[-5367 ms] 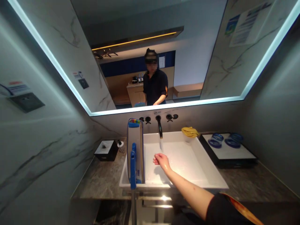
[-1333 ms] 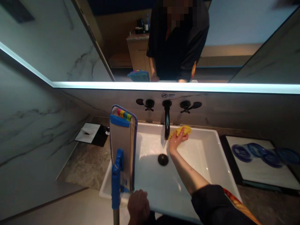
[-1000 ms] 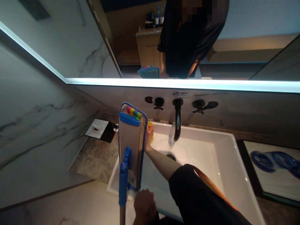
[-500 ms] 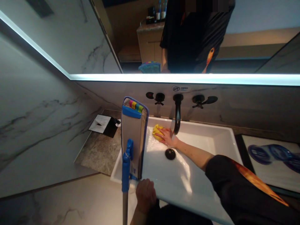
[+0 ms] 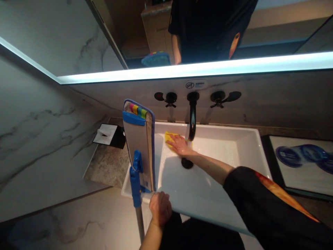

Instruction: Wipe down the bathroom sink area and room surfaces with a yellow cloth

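Note:
My right hand (image 5: 179, 146) presses a yellow cloth (image 5: 169, 136) against the white basin floor, left of the black tap (image 5: 193, 119). Its fingers lie over the cloth, and part of the cloth is hidden under the palm. Beside the wrist is the round black drain cover (image 5: 187, 163), partly covered by the forearm. At the front rim of the sink (image 5: 241, 129), my left hand (image 5: 160, 207) is closed in a fist; what it holds, if anything, is hidden. Just left of that fist a flat mop (image 5: 137, 149) stands upright with its head up.
Black cross handles (image 5: 171, 99) flank the tap on the wall. A tissue box (image 5: 105, 134) sits on the stone counter (image 5: 109, 165) at left. To the right lies a black-framed tray (image 5: 288, 177) with blue round items. A lit mirror (image 5: 156, 73) hangs above.
My right hand has slid slightly down toward the drain, flattening the cloth, and its forearm now overlaps the drain cover. The whole view has shifted; my left hand stays fisted by the rim.

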The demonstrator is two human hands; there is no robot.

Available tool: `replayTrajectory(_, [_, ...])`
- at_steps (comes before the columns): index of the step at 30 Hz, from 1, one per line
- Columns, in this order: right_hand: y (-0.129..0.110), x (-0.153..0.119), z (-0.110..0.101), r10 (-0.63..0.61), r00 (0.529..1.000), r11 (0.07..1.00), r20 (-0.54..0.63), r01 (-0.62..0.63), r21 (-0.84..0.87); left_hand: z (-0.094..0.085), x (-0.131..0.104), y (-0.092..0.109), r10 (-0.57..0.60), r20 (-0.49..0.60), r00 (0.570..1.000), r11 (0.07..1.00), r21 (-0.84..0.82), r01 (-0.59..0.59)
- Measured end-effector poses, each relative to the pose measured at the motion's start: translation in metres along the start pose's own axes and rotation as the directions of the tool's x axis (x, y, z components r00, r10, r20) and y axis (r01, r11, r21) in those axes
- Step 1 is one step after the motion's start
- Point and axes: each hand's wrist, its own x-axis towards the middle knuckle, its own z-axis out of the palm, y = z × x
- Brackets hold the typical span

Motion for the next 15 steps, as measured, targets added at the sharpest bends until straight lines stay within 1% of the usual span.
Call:
replayTrajectory(2, [-0.028,0.029,0.014,-0.099,0.995,0.995,0.002,0.099,0.017,0.001,-0.001,0.0,-0.027,-0.007,1.0,0.999,-0.028,0.027])
replayTrajectory(3, [-0.041,0.038,0.021,-0.149,0.989,0.988,0.005,0.149,0.025,0.001,-0.001,0.0,-0.038,-0.008,0.999,0.999,-0.026,0.038])
replayTrajectory(4, [-0.054,0.045,0.029,-0.188,0.982,0.982,0.004,0.187,0.034,0.001,-0.001,0.0,-0.043,-0.006,0.999,0.999,-0.018,0.043])
replayTrajectory(6, [-0.076,0.048,0.043,-0.254,0.967,0.966,0.014,0.253,0.057,0.001,-0.001,-0.001,-0.027,-0.006,1.0,1.0,0.01,0.027])
replayTrajectory(8, [-0.093,0.042,0.056,-0.327,0.944,0.942,0.038,0.323,0.087,0.001,0.001,-0.001,0.01,-0.003,1.0,0.999,0.035,-0.01])
replayTrajectory(10, [-0.103,0.03,0.065,-0.404,0.912,0.911,0.079,0.393,0.122,-0.001,0.002,-0.002,0.033,0.005,0.999,0.998,0.058,-0.033])
replayTrajectory(12, [-0.107,0.015,0.069,-0.469,0.871,0.88,0.145,0.447,0.161,-0.001,0.003,-0.003,0.042,0.019,0.999,0.996,0.075,-0.043])
replayTrajectory(15, [-0.101,-0.019,0.064,-0.556,0.796,0.828,0.239,0.508,0.235,-0.001,0.003,-0.004,0.056,0.02,0.998,0.994,0.094,-0.057])
